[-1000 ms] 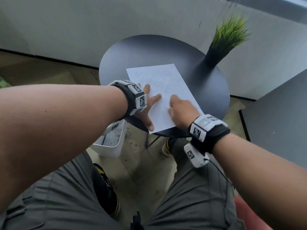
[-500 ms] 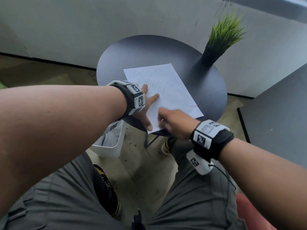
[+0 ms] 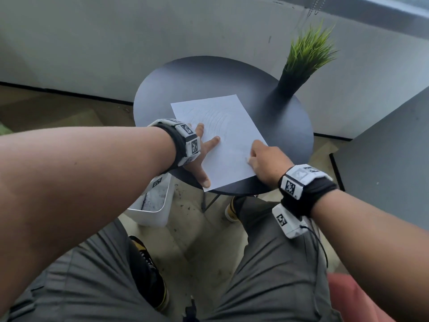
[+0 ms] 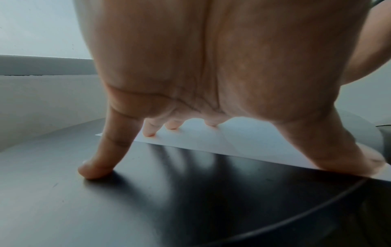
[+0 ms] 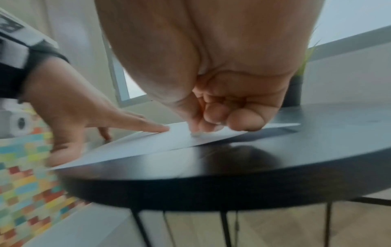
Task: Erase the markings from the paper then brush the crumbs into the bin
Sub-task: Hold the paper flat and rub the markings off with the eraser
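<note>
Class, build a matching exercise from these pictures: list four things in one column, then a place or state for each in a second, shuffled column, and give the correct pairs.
Things
1. white sheet of paper
2. white plastic bin
3. green grass plant in a black pot
4. left hand

Places or states
A. on the floor beside the round black table
B. standing at the table's far right edge
C. fingers spread, pressing down on the paper's left edge
D. lying flat on the table, faint curved pencil lines on it

Pairs: 1-D, 2-A, 3-B, 4-C
</note>
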`<state>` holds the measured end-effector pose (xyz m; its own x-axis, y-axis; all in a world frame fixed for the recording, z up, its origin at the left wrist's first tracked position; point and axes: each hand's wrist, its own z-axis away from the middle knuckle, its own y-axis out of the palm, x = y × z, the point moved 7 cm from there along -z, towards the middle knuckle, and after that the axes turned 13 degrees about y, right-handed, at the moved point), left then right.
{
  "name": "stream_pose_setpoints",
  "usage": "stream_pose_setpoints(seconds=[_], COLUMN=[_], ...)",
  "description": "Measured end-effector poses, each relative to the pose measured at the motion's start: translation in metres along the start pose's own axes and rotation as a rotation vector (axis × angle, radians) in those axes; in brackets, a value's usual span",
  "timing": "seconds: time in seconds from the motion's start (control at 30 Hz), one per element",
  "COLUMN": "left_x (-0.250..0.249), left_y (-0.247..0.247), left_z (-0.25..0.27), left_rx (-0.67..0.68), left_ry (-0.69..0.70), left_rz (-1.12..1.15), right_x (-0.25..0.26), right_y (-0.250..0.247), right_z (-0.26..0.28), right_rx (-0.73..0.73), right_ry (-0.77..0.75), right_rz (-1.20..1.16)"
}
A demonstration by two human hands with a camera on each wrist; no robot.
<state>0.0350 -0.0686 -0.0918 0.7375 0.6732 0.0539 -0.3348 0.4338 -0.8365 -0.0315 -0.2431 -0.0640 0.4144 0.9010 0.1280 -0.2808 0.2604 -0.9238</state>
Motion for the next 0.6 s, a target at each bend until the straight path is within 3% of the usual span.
stream_pose_setpoints(seconds=[0.17,0.23,0.33,0.4,0.47,0.6], left_x=[0.002,0.001,-0.001,-0.001,0.000,0.001], left_y=[0.004,0.003,0.002,0.004,0.005,0.006], left_z=[0.000,0.002,0.005,0.006,0.006,0.006], left_rx=[0.003,0.012,0.006,0.003,0.000,0.001], left_ry=[0.001,0.002,0.006,0.008,0.009,0.014], left_rz=[0.021,0.025,0.039,0.053,0.060,0.076], right_x=[0.061,0.051,0.011,-0.001,0.012,0.055], right_y=[0.037,0.024,-0.002,-0.013,-0.007,0.027], right_z=[0.059,0.043,-0.006,-0.022,-0.013,0.035], right_rx=[0.133,0.114,0.064,-0.013,-0.021,0.106], right_ry=[-0.428,-0.379,-0.062,0.055,0.009,-0.342], right_rz=[0.043,0.043,-0.022,-0.041,-0.003,0.059])
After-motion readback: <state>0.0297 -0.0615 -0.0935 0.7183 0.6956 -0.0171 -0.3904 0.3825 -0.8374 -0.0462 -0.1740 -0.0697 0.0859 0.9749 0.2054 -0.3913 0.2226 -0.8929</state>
